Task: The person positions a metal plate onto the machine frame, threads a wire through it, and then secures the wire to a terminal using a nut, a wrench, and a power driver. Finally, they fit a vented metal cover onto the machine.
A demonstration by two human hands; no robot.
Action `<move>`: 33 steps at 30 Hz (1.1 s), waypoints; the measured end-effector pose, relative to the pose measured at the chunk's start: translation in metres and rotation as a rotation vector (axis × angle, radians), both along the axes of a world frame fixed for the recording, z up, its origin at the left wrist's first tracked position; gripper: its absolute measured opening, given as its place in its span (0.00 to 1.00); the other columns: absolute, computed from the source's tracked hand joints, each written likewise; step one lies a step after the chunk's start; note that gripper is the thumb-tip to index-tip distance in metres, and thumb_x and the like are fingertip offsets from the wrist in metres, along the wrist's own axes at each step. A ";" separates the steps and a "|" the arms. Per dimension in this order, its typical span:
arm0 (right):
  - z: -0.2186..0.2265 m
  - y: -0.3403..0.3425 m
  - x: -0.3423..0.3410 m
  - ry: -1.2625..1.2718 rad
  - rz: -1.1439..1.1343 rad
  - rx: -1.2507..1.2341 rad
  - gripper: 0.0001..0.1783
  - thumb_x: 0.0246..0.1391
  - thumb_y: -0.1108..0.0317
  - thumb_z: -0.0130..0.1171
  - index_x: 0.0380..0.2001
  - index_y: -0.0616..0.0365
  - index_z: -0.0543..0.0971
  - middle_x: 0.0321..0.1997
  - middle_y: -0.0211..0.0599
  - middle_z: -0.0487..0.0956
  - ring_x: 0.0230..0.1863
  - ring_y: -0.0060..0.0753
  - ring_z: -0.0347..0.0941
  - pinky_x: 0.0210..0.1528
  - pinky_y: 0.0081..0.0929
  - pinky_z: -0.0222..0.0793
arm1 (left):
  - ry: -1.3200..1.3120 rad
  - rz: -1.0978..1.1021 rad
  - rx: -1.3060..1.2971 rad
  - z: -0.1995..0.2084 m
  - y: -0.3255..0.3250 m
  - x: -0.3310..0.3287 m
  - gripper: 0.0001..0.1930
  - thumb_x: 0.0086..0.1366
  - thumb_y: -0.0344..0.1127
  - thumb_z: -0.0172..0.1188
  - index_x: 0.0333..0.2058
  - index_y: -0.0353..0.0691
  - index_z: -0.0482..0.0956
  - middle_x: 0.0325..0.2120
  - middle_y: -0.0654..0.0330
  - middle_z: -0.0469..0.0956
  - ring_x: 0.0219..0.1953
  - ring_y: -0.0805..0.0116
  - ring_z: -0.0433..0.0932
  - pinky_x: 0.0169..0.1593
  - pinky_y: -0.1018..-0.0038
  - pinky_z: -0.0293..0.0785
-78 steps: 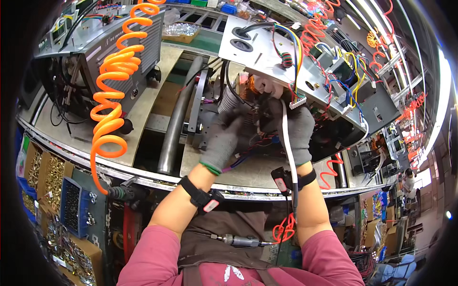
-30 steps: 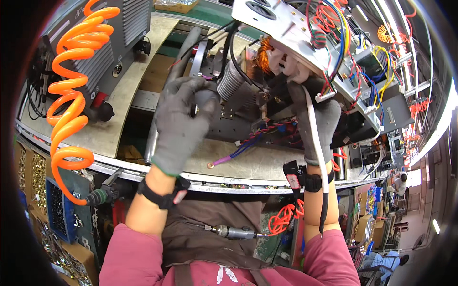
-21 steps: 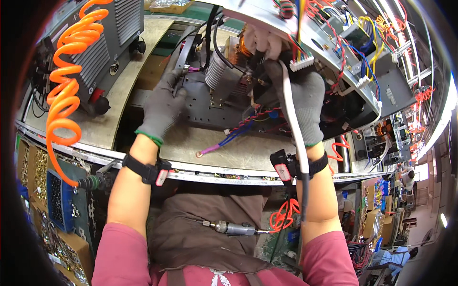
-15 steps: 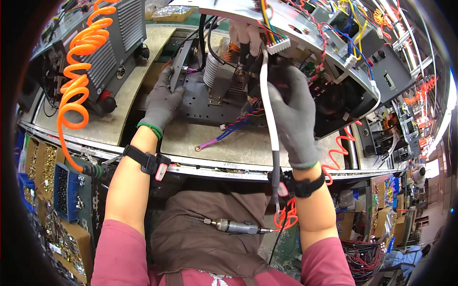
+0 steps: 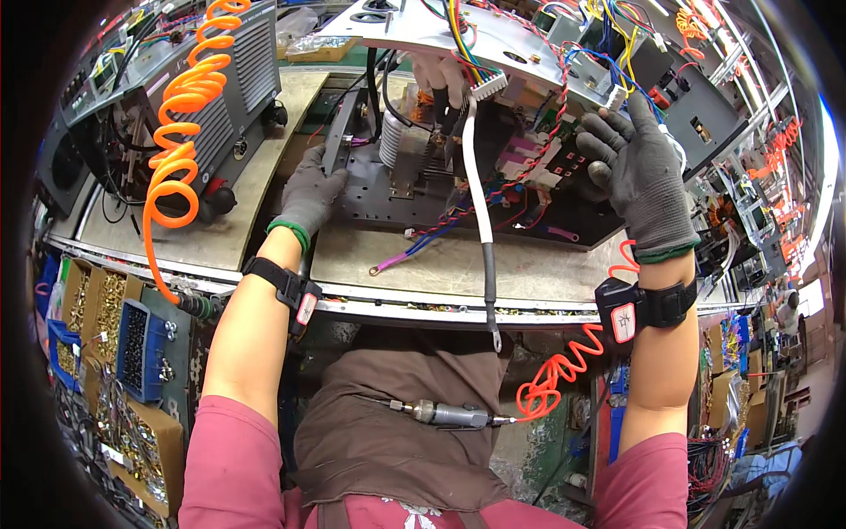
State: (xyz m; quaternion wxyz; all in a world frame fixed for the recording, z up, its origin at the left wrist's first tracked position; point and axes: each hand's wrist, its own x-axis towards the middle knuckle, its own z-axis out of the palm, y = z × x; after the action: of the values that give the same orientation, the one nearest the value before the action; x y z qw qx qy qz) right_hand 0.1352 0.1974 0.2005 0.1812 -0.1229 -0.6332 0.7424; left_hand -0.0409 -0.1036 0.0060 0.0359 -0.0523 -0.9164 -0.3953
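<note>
My left hand [image 5: 310, 192], in a grey glove, grips the left end panel of a dark metal chassis [image 5: 368, 204]. My right hand [image 5: 650, 181], also gloved, is raised with fingers spread beside the chassis's right side, near the wiring, holding nothing. A thick white cable [image 5: 476, 172] with a dark sleeve and a ring lug hangs over the chassis front. Behind its upper end, another person's pale-gloved hand [image 5: 441, 78] reaches in; what it holds is partly hidden. Blue wires with a purple-sleeved lug [image 5: 394, 263] lie toward the bench's front edge.
A light metal panel [image 5: 414, 28] with a white connector [image 5: 489, 85] overhangs the chassis. An orange coiled hose [image 5: 181, 110] hangs before another grey machine [image 5: 231, 101] at left. A pneumatic screwdriver [image 5: 445, 414] rests on my lap. Blue bins [image 5: 145, 353] of screws stand lower left.
My right hand has moved away from the white cable, rightward and up, and its fingers have spread. The cable now hangs free in front. My left hand keeps its hold on the chassis.
</note>
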 end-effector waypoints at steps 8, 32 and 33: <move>-0.008 -0.003 -0.015 0.024 -0.210 0.140 0.18 0.65 0.53 0.50 0.42 0.58 0.70 0.33 0.35 0.78 0.30 0.28 0.79 0.21 0.22 0.73 | -0.073 -0.093 0.198 0.002 -0.004 0.009 0.34 0.50 0.44 0.62 0.57 0.40 0.68 0.46 0.47 0.79 0.49 0.51 0.77 0.55 0.65 0.70; -0.087 0.112 0.045 -0.061 -0.040 0.083 0.20 0.64 0.55 0.51 0.54 0.55 0.71 0.38 0.27 0.76 0.32 0.17 0.71 0.29 0.14 0.65 | -0.106 -0.159 0.509 -0.009 0.071 0.135 0.28 0.48 0.38 0.67 0.47 0.36 0.68 0.34 0.55 0.79 0.35 0.66 0.79 0.43 0.71 0.75; -0.104 0.104 0.049 -0.089 -0.090 0.061 0.21 0.64 0.55 0.52 0.54 0.55 0.71 0.38 0.27 0.76 0.31 0.17 0.71 0.28 0.14 0.65 | -0.132 -0.187 0.600 -0.009 0.072 0.136 0.27 0.49 0.37 0.66 0.47 0.36 0.68 0.33 0.55 0.79 0.35 0.67 0.79 0.42 0.72 0.75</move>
State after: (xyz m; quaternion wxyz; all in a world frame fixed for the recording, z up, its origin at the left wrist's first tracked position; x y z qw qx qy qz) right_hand 0.1845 0.3009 0.0962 0.1896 -0.1785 -0.6568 0.7077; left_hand 0.0952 -0.0317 -0.0032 -0.0465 -0.0975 -0.7506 -0.6518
